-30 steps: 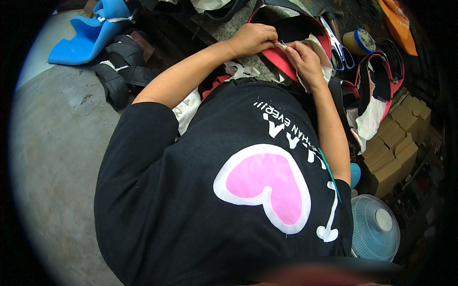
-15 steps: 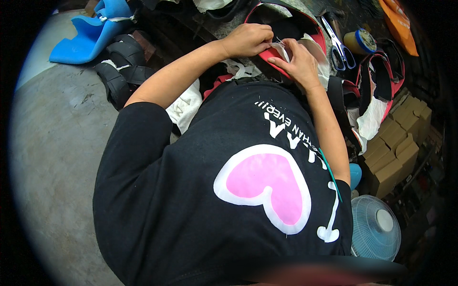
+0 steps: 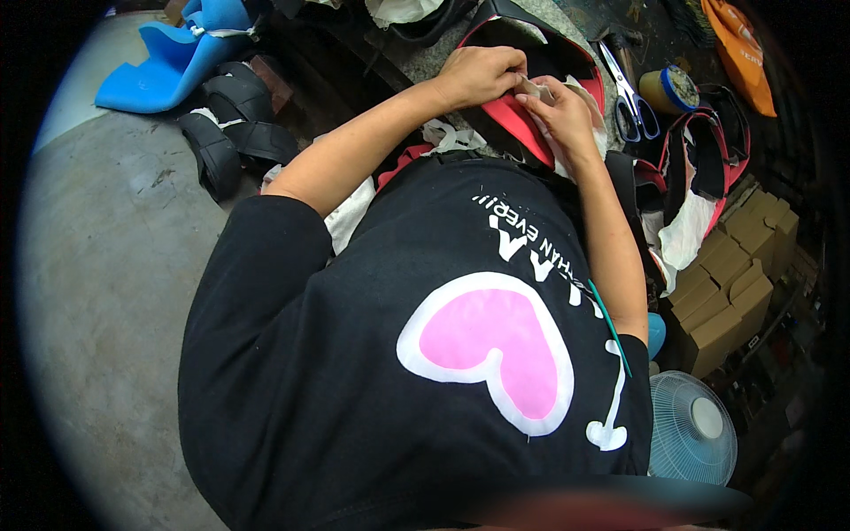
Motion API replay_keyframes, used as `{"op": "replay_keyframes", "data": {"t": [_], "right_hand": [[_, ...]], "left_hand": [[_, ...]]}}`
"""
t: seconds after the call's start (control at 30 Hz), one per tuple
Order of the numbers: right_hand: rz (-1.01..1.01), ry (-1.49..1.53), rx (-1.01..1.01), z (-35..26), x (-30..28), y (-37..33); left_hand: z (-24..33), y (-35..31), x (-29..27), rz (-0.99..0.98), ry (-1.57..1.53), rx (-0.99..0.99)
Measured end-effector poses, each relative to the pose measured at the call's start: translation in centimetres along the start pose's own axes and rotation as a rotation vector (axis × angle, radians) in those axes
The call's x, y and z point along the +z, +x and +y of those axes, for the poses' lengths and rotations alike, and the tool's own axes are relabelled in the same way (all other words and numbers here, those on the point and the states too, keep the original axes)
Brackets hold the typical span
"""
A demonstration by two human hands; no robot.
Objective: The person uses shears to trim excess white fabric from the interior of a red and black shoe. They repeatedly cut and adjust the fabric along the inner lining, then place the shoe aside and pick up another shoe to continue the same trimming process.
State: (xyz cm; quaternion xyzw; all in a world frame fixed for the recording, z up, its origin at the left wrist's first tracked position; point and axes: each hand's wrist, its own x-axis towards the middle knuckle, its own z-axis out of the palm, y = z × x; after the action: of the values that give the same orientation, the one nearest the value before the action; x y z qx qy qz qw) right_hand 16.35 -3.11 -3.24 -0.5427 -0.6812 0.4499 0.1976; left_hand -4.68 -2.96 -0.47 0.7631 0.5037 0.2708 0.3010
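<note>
Hands together: left hand [image 3: 478, 75] & right hand [image 3: 560, 115] pinch pale cloth [image 3: 538, 88] on red piece [image 3: 522, 133], arms bent.

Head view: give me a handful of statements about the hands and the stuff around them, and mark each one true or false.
1. Both hands are on the red and black piece. True: the left hand and the right hand meet on the red and black piece, pinching a pale cloth at its edge.
2. The scissors are in the right hand. False: the scissors lie apart, on the person's right side.
3. A blue foam piece lies on the far left. True: the blue foam piece is there.
4. The fan is red. False: the fan is pale blue.
5. Cardboard boxes sit on the right. True: the cardboard boxes are stacked there.
</note>
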Motion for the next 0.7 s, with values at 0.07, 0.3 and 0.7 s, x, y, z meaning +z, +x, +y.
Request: {"op": "replay_keyframes", "data": {"t": [0.07, 0.3, 0.7], "right_hand": [[-0.029, 0.202, 0.011, 0.1, 0.0, 0.3], [-0.086, 0.497, 0.095, 1.5, 0.3, 1.6], [-0.035, -0.055, 0.026, 0.6, -0.2, 1.2]], "left_hand": [[0.0, 0.1, 0.3, -0.032, -0.074, -0.225], [-0.5, 0.8, 0.6, -0.084, -0.133, -0.285], [-0.7, 0.8, 2.1, 0.029, -0.163, -0.403]]}}
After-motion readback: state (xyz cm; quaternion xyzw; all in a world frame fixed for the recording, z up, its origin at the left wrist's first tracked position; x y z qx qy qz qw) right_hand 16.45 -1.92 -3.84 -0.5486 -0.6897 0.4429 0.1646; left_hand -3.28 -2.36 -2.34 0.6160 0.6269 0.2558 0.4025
